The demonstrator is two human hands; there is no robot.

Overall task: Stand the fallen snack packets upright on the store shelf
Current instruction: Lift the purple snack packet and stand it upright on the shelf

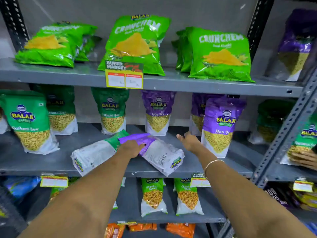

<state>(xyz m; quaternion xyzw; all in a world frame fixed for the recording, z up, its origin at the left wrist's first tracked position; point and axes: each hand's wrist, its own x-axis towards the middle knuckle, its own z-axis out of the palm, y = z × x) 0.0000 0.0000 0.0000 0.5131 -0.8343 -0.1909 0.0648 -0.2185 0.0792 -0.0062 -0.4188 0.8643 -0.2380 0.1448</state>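
Two snack packets lie flat, back side up, on the middle shelf [197, 148]: a green-topped packet [96, 153] and a purple-topped packet [159, 153] overlapping it on the right. My left hand [131, 148] rests on the purple packet's top end with its fingers curled around the edge. My right hand [189, 140] hovers open just to the right of that packet, fingers spread, beside an upright purple Aloo Sev packet [221, 126]. Other green and purple packets stand upright along the same shelf.
Green Crunchem bags [135, 43] stand on the top shelf behind a price tag [124, 75]. More packets stand on the lower shelf [152, 196]. A slotted metal upright [283, 134] borders the bay on the right; another person's hand [303, 159] holds a packet beyond it.
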